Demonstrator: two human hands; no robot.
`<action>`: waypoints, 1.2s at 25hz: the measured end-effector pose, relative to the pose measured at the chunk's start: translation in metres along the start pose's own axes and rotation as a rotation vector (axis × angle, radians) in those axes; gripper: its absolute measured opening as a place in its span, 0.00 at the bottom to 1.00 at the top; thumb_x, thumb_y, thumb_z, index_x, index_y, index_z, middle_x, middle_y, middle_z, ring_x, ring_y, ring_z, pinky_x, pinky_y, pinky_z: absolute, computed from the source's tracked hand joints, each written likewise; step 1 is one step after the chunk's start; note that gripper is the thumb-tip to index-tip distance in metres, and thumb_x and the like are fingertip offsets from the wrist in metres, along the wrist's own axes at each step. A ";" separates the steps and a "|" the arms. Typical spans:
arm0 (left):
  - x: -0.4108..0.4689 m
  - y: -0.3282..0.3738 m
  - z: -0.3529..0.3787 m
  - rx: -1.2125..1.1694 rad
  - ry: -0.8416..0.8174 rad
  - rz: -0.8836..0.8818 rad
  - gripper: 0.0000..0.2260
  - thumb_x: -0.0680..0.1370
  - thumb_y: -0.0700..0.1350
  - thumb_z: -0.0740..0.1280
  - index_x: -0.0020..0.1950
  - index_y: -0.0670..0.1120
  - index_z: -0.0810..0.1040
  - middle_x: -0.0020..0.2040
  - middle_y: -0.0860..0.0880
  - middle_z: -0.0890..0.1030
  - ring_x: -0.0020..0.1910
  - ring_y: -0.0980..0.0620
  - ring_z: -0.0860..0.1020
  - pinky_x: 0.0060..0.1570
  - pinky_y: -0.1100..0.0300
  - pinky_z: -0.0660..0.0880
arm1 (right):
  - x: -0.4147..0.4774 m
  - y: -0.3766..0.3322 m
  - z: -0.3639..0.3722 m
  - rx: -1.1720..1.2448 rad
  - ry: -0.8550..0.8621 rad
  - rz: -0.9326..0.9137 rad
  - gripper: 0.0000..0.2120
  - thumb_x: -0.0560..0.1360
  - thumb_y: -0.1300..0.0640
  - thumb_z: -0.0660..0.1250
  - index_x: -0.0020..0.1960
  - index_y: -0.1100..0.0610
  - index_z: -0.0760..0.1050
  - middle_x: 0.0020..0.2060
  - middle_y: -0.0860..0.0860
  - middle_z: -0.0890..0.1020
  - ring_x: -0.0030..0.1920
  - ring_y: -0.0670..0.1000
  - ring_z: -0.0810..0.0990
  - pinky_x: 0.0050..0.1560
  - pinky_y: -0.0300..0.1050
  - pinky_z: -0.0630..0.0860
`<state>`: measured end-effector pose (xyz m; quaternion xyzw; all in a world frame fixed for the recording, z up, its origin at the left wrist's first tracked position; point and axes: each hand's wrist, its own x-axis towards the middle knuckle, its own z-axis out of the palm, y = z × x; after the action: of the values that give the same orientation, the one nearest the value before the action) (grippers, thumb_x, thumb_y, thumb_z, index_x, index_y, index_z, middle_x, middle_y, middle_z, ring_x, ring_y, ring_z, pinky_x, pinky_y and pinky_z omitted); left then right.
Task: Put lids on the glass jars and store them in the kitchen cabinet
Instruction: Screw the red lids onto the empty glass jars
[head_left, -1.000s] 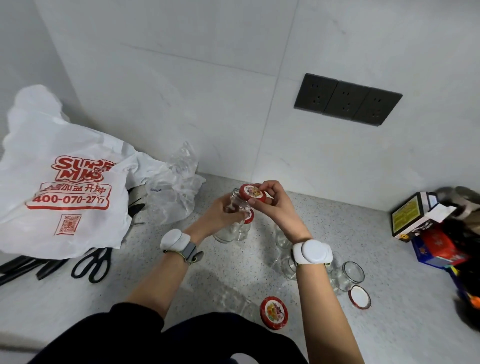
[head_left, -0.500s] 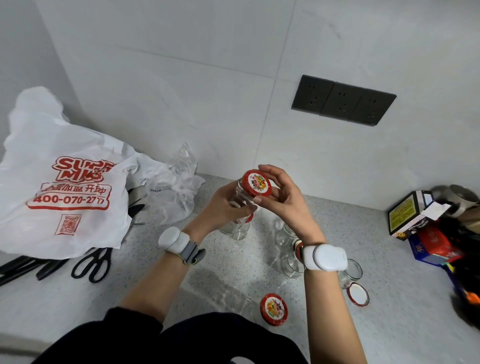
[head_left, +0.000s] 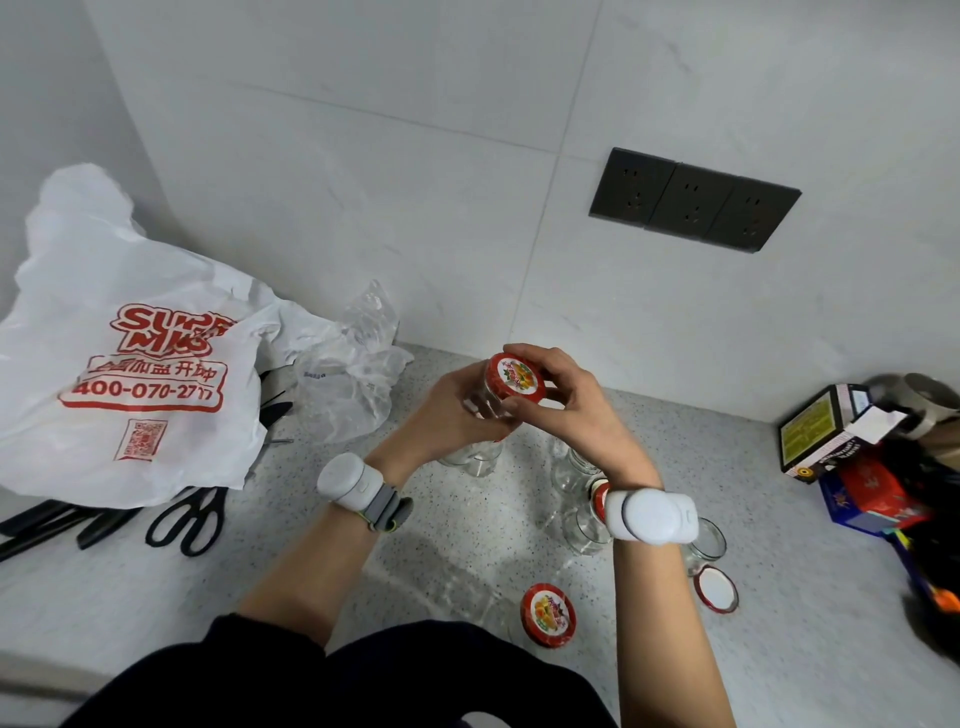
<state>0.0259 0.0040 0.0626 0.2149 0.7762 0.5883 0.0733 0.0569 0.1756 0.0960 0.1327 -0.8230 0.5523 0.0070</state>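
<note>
"Glass is recorded as the material of the jar (head_left: 487, 402). Where is it held, and by what?" it is asked.

"It is held raised above the table (head_left: 467, 545), in front of the tiled wall (head_left: 415, 208). The left grip (head_left: 447, 410) is wrapped round the body below the neck. The right grip (head_left: 576, 410) is curled over the red lid (head_left: 516, 375), with fingertips set round its rim. The lid is seated on the mouth; whether it is fully tightened cannot be told."

"How is the jar expected to handle?"

"It is judged rigid, smooth and breakable, and light, since nothing is seen inside. Slippage is considered possible on bare glass. The body is best taken at mid-height with a full wrap. The lid is not to be relied on for lifting until it is known to be tight."

"What else is noted on the table?"

"Further clear jars (head_left: 571, 465) are noted below the right wrist, and an open jar (head_left: 709, 540) stands just right of it. A printed lid (head_left: 548, 614) lies face up nearer the person. An upturned lid (head_left: 716, 588) lies just beside the open jar. Knocks between jars are to be avoided when one is set down or carried to the cabinet, which is not in view."
</note>
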 end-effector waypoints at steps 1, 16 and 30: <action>0.000 0.001 0.000 0.022 -0.001 0.000 0.20 0.68 0.42 0.76 0.57 0.53 0.76 0.44 0.58 0.81 0.42 0.57 0.79 0.43 0.65 0.75 | 0.000 0.000 -0.001 0.014 -0.006 0.004 0.25 0.69 0.54 0.74 0.65 0.49 0.74 0.58 0.48 0.78 0.58 0.47 0.78 0.60 0.45 0.76; 0.000 0.004 -0.007 -0.050 -0.033 -0.044 0.13 0.71 0.40 0.74 0.53 0.50 0.77 0.47 0.50 0.82 0.48 0.52 0.81 0.46 0.68 0.76 | -0.003 -0.002 -0.004 0.247 0.107 -0.029 0.21 0.72 0.60 0.68 0.64 0.52 0.75 0.59 0.48 0.80 0.45 0.49 0.82 0.54 0.43 0.78; 0.002 0.004 -0.004 0.161 -0.026 -0.026 0.17 0.68 0.51 0.75 0.54 0.52 0.78 0.45 0.52 0.84 0.43 0.55 0.82 0.48 0.59 0.80 | 0.002 0.005 -0.007 0.103 -0.041 0.038 0.24 0.70 0.59 0.74 0.64 0.52 0.74 0.53 0.45 0.81 0.46 0.46 0.83 0.47 0.38 0.76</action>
<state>0.0233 0.0022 0.0684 0.2172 0.8226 0.5203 0.0735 0.0531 0.1833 0.0939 0.1282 -0.7958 0.5911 -0.0272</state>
